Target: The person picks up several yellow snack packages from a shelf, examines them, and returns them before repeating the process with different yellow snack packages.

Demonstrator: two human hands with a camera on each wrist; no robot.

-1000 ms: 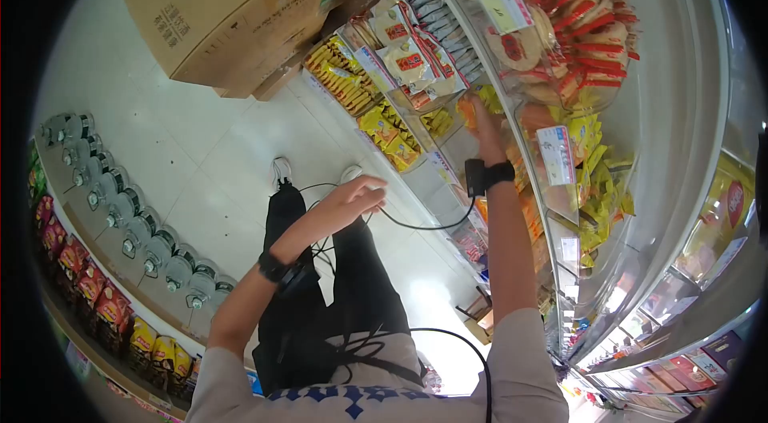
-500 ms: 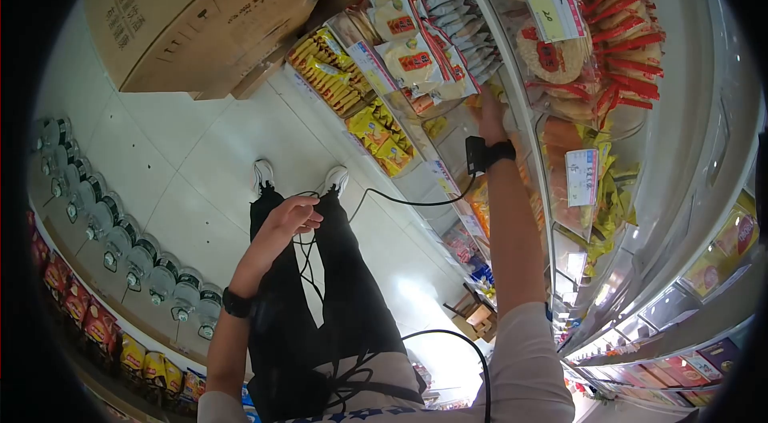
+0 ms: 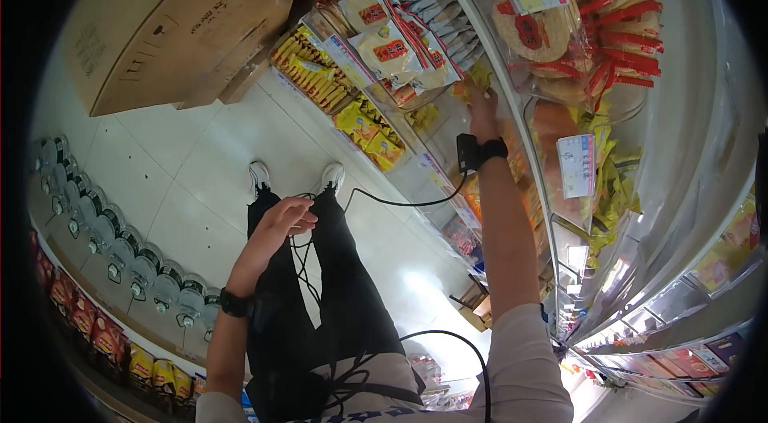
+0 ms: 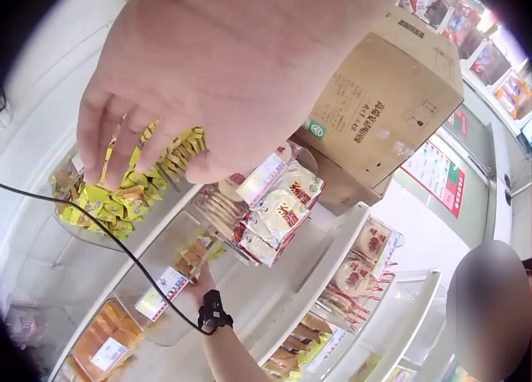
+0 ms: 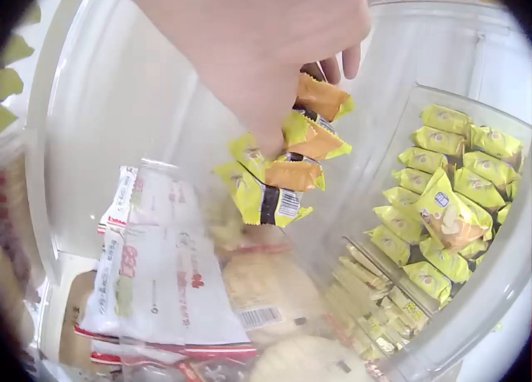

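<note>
My right hand (image 3: pixel 482 107) reaches into a clear shelf bin and grips several small yellow-and-orange snack packets (image 5: pixel 291 178), bunched in a row under its curled fingers. In the left wrist view these packets show just beyond the right hand (image 4: pixel 199 284), over the bin. Beside them lie white-and-red bags of round crackers (image 3: pixel 392 51). The left hand (image 3: pixel 280 223) hangs over my legs with loosely bent fingers, holding nothing. Seen from its own wrist, the left hand (image 4: pixel 216 66) fills the top of the view, far from the shelf goods behind it.
A large cardboard box (image 3: pixel 184 31) stands at the upper left of the head view. An upper shelf edge (image 3: pixel 512 103) runs beside my right forearm, bearing more round crackers (image 3: pixel 528 31). Water jugs (image 3: pixel 144 267) line the floor at left. A black cable (image 3: pixel 408 203) trails from the right wrist.
My left hand has drawn back leftward and lower, over the legs. The right hand has stayed in the shelf bin, with its wrist slightly turned. The head view has shifted a little.
</note>
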